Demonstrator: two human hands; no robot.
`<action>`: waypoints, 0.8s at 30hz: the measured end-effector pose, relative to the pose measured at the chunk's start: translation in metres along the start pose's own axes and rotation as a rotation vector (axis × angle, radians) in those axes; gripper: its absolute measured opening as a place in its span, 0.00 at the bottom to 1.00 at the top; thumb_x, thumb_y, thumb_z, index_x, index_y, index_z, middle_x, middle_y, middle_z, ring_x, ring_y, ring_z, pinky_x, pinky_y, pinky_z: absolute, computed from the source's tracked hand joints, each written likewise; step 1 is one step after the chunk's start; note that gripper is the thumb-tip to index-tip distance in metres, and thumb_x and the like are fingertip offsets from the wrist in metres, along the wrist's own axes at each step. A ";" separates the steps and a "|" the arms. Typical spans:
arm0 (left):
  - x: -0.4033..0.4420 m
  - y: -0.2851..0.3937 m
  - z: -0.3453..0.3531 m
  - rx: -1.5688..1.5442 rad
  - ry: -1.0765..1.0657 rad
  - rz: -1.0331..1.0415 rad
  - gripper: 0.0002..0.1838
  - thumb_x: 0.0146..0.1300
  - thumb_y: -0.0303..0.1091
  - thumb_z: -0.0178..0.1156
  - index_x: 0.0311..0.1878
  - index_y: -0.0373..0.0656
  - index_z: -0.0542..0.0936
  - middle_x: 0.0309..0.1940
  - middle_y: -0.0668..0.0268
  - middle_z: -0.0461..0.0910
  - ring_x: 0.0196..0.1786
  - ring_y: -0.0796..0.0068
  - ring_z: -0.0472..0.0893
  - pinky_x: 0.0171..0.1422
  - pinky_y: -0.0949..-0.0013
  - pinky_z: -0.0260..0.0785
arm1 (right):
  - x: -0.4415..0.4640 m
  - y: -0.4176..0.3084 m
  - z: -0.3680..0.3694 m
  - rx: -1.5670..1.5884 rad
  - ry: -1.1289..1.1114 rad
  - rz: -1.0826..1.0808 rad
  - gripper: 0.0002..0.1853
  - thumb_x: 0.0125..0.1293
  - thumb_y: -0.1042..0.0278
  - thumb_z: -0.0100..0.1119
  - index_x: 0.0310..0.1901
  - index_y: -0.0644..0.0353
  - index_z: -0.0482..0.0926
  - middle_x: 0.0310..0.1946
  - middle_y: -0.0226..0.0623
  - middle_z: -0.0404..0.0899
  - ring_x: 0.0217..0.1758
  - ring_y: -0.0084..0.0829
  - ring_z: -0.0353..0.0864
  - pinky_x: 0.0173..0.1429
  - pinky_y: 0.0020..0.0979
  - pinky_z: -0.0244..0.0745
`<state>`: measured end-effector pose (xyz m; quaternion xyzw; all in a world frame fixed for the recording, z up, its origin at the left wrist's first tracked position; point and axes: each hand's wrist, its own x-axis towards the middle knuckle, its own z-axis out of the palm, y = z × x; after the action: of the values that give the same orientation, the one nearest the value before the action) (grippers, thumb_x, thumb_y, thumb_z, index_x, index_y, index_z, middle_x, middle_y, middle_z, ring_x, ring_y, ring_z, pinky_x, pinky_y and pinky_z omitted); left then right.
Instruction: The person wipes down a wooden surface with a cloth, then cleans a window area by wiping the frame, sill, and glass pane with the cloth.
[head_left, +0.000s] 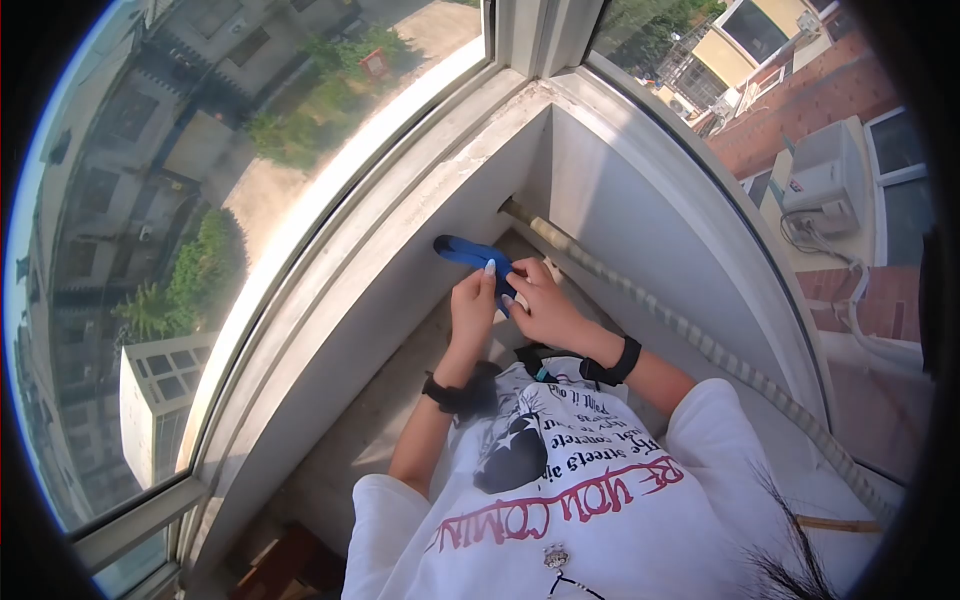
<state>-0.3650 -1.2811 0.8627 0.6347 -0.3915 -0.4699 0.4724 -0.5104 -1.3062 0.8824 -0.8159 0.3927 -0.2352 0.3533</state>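
Note:
A flat blue item (462, 250), dark along its far end, is held up in front of my chest, below the window sill. My left hand (474, 303) pinches it from the left, thumb and fingers pressed together near its middle. From the right, my right hand (542, 305) grips the same item, its fingers close to those of the left. The blue item's far end sticks out beyond my left fingertips, and a lower part shows between the hands. Part of it is hidden behind my fingers.
Window frames and a pale sill (400, 215) meet in a corner ahead. A wrapped pipe (640, 292) runs from the wall down to the right. Reddish-brown boxes (290, 565) lie on the floor at lower left. Buildings and greenery show outside.

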 end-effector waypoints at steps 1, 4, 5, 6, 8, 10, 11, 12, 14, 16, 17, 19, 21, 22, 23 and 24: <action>0.003 0.000 -0.001 0.003 0.006 -0.002 0.21 0.73 0.40 0.52 0.30 0.32 0.79 0.17 0.71 0.70 0.24 0.85 0.67 0.27 0.73 0.62 | 0.000 -0.001 0.000 0.010 0.025 -0.022 0.17 0.57 0.74 0.58 0.48 0.70 0.74 0.52 0.53 0.68 0.56 0.53 0.67 0.59 0.45 0.68; 0.011 -0.001 0.000 -0.047 0.031 -0.019 0.20 0.72 0.39 0.53 0.29 0.32 0.79 0.16 0.70 0.69 0.23 0.85 0.65 0.26 0.72 0.60 | 0.000 -0.001 -0.002 -0.121 0.041 -0.086 0.20 0.56 0.74 0.58 0.51 0.70 0.74 0.56 0.54 0.67 0.59 0.53 0.66 0.62 0.44 0.67; 0.013 -0.001 0.000 -0.074 0.042 -0.027 0.20 0.72 0.39 0.53 0.29 0.33 0.79 0.16 0.71 0.69 0.23 0.85 0.65 0.26 0.72 0.60 | 0.001 -0.002 -0.005 -0.126 0.034 -0.086 0.20 0.56 0.73 0.59 0.51 0.70 0.74 0.57 0.54 0.66 0.60 0.53 0.66 0.62 0.44 0.67; 0.014 0.001 -0.002 -0.057 0.035 -0.041 0.20 0.72 0.41 0.53 0.29 0.34 0.80 0.17 0.73 0.69 0.24 0.87 0.65 0.26 0.74 0.59 | 0.002 -0.004 -0.008 -0.130 0.027 -0.085 0.20 0.56 0.73 0.59 0.51 0.69 0.74 0.57 0.53 0.66 0.61 0.53 0.66 0.62 0.44 0.67; 0.017 0.010 -0.006 -0.023 0.023 -0.069 0.22 0.73 0.44 0.54 0.29 0.36 0.81 0.19 0.77 0.70 0.24 0.89 0.64 0.27 0.78 0.59 | 0.004 -0.008 -0.016 -0.137 0.026 -0.088 0.20 0.56 0.72 0.59 0.52 0.69 0.74 0.58 0.53 0.66 0.61 0.53 0.65 0.63 0.44 0.67; 0.017 0.015 -0.005 -0.082 0.033 -0.099 0.21 0.73 0.43 0.54 0.29 0.36 0.82 0.19 0.77 0.71 0.24 0.89 0.65 0.28 0.78 0.61 | 0.003 -0.009 -0.022 -0.143 0.036 -0.093 0.21 0.56 0.71 0.59 0.52 0.68 0.74 0.58 0.52 0.66 0.61 0.52 0.65 0.63 0.45 0.66; 0.018 0.016 -0.004 -0.112 0.037 -0.114 0.21 0.72 0.43 0.54 0.29 0.36 0.82 0.20 0.77 0.72 0.25 0.89 0.66 0.28 0.78 0.62 | 0.002 -0.008 -0.023 -0.151 0.024 -0.107 0.21 0.56 0.71 0.59 0.52 0.68 0.74 0.58 0.52 0.65 0.61 0.52 0.65 0.63 0.45 0.66; 0.019 0.014 -0.003 -0.131 0.011 -0.141 0.20 0.72 0.44 0.55 0.30 0.36 0.82 0.21 0.77 0.73 0.25 0.89 0.67 0.29 0.78 0.63 | 0.000 -0.006 -0.024 -0.159 0.012 -0.121 0.21 0.56 0.70 0.60 0.52 0.67 0.74 0.58 0.51 0.65 0.61 0.53 0.65 0.64 0.46 0.66; 0.020 0.011 -0.001 -0.168 -0.043 -0.196 0.19 0.71 0.44 0.56 0.33 0.36 0.83 0.22 0.76 0.76 0.26 0.88 0.70 0.31 0.79 0.66 | -0.006 -0.004 -0.023 -0.200 -0.014 -0.138 0.22 0.56 0.70 0.60 0.53 0.67 0.74 0.59 0.51 0.64 0.61 0.53 0.64 0.64 0.46 0.65; 0.016 0.020 0.006 -0.202 -0.097 -0.227 0.17 0.70 0.43 0.58 0.36 0.36 0.83 0.25 0.74 0.78 0.28 0.88 0.72 0.33 0.79 0.67 | -0.011 -0.002 -0.020 -0.266 -0.044 -0.150 0.23 0.55 0.69 0.61 0.54 0.66 0.73 0.61 0.51 0.61 0.61 0.52 0.64 0.63 0.46 0.64; 0.014 0.024 0.008 -0.219 -0.124 -0.243 0.17 0.69 0.43 0.59 0.37 0.36 0.83 0.26 0.73 0.79 0.29 0.88 0.74 0.34 0.80 0.68 | -0.013 -0.003 -0.021 -0.259 -0.071 -0.135 0.25 0.55 0.69 0.61 0.56 0.66 0.72 0.61 0.52 0.61 0.61 0.53 0.63 0.64 0.46 0.64; 0.014 0.021 0.008 -0.220 -0.156 -0.212 0.14 0.66 0.40 0.63 0.40 0.36 0.83 0.28 0.72 0.81 0.30 0.87 0.76 0.35 0.80 0.68 | -0.016 -0.005 -0.023 -0.246 -0.125 -0.105 0.28 0.55 0.69 0.60 0.59 0.65 0.69 0.61 0.54 0.60 0.63 0.56 0.62 0.66 0.46 0.64; 0.017 0.013 0.007 -0.178 -0.154 -0.230 0.13 0.65 0.38 0.64 0.40 0.36 0.83 0.28 0.72 0.82 0.30 0.87 0.76 0.34 0.79 0.68 | -0.021 -0.001 -0.021 -0.307 -0.165 -0.148 0.30 0.54 0.69 0.61 0.61 0.66 0.68 0.64 0.54 0.56 0.65 0.54 0.60 0.66 0.46 0.63; 0.019 0.015 0.006 -0.132 -0.161 -0.218 0.13 0.65 0.38 0.64 0.40 0.35 0.83 0.27 0.72 0.82 0.29 0.87 0.75 0.33 0.78 0.68 | -0.023 0.000 -0.021 -0.337 -0.185 -0.169 0.31 0.54 0.69 0.61 0.62 0.66 0.68 0.65 0.53 0.54 0.66 0.54 0.59 0.66 0.46 0.63; 0.019 0.016 0.005 -0.086 -0.166 -0.207 0.13 0.65 0.37 0.63 0.40 0.35 0.83 0.26 0.72 0.81 0.29 0.88 0.75 0.33 0.78 0.69 | -0.026 -0.002 -0.020 -0.324 -0.189 -0.168 0.31 0.55 0.69 0.60 0.63 0.65 0.68 0.65 0.53 0.55 0.67 0.54 0.59 0.67 0.45 0.63; 0.020 0.017 0.004 -0.041 -0.169 -0.196 0.13 0.65 0.37 0.63 0.40 0.35 0.83 0.25 0.72 0.81 0.29 0.88 0.75 0.32 0.77 0.69 | -0.027 -0.004 -0.020 -0.310 -0.194 -0.169 0.31 0.55 0.70 0.60 0.64 0.63 0.68 0.66 0.53 0.55 0.67 0.53 0.59 0.68 0.45 0.62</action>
<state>-0.3649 -1.3052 0.8738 0.6181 -0.3563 -0.5735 0.4026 -0.5375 -1.2901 0.8949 -0.9094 0.3183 -0.1212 0.2388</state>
